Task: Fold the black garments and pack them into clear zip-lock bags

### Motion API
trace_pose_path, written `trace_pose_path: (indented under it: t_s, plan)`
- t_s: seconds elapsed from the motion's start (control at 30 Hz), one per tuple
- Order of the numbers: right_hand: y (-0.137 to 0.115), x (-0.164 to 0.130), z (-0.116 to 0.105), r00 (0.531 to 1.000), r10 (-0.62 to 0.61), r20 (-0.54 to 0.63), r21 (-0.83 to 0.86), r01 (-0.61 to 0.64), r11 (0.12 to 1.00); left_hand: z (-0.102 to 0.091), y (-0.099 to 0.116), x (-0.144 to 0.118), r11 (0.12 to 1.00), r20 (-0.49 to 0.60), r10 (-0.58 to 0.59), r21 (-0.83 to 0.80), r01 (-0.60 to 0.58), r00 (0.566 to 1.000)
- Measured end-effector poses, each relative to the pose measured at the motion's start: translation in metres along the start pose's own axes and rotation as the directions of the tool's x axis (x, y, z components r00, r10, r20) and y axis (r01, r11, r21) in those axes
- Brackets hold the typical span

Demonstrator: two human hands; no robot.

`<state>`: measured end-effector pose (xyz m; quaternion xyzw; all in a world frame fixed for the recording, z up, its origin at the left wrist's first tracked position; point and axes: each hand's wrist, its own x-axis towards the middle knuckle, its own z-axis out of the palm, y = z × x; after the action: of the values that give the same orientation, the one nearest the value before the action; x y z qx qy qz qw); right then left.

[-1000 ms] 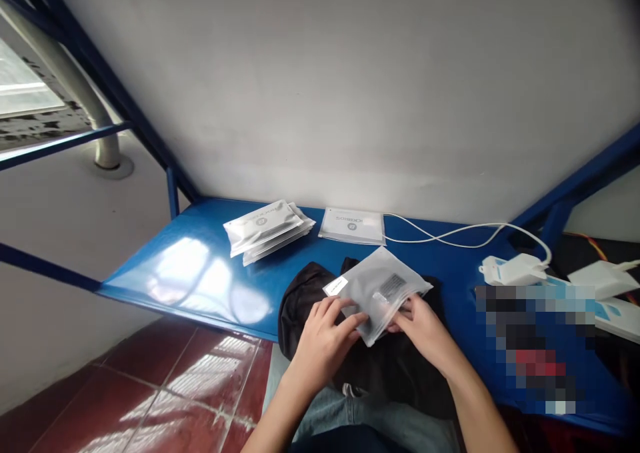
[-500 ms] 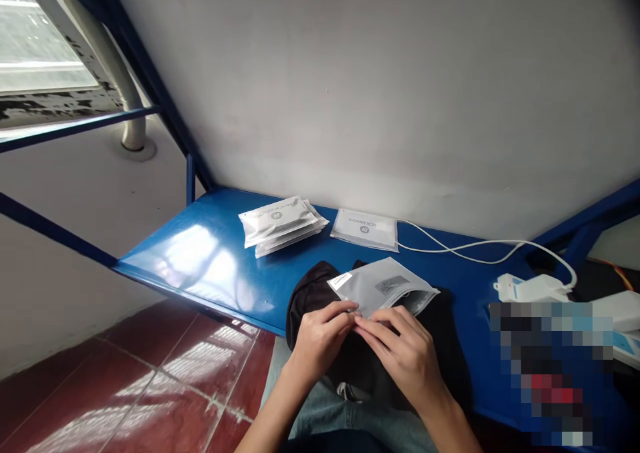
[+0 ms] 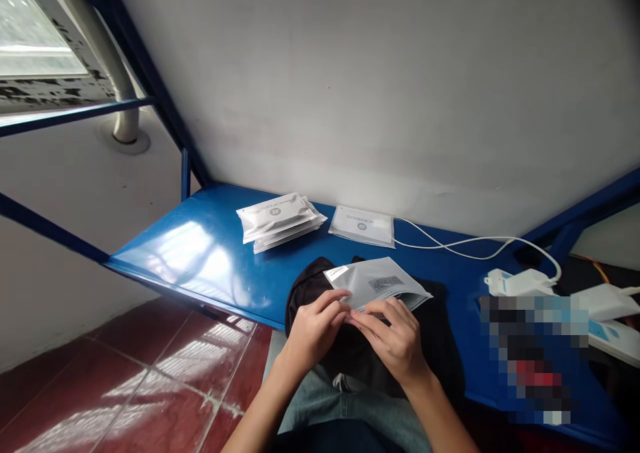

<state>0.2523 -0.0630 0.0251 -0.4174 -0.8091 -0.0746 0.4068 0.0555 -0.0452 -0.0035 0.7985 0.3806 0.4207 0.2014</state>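
— Where do we have the frosted pouch right now?

— Low in the middle of the view, lying nearly flat over the black cloth that drapes off the near edge of the blue bench. Our left hand and right hand meet at its near edge, fingertips pinched on the plastic there, thumbs and forefingers closed on it, the two hands touching each other.

— And which way does it run?

— Its long axis goes from about 10 o'clock to 4 o'clock across the view. The corner with the small white sticker points toward 10 o'clock; the other end tapers out toward 3 or 4 o'clock, past our right hand. A dark barcode label sits near the middle of its upper face. Which end is the opening, we cannot tell.

— What else do we see around it?

— At 11 o'clock from the pouch, farther back on the bench, a fanned stack of pouches. At 12 o'clock, one single flat pouch beside the wall. From it a white cable runs toward 3 o'clock to a white adapter.
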Motion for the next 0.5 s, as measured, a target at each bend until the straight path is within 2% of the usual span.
trace_pose_path:
  t_s: [0.07, 0.17, 0.5]
  plan:
    - [-0.001, 0.003, 0.001, 1.000, -0.024, 0.014, -0.021, 0.024, 0.999, 0.001, -0.002, -0.002, 0.999, -0.043, 0.021, 0.043, -0.019, 0.999]
    - [-0.003, 0.007, 0.001, 0.998, -0.056, 0.019, -0.075, 0.058, 0.995, 0.005, -0.003, -0.003, 1.000, -0.080, -0.021, 0.005, 0.021, 0.997]
    - [0.010, -0.003, -0.009, 1.000, -0.024, 0.011, -0.192, 0.025, 0.981, 0.009, -0.007, -0.004, 0.981, -0.011, -0.101, -0.168, 0.098, 0.995]
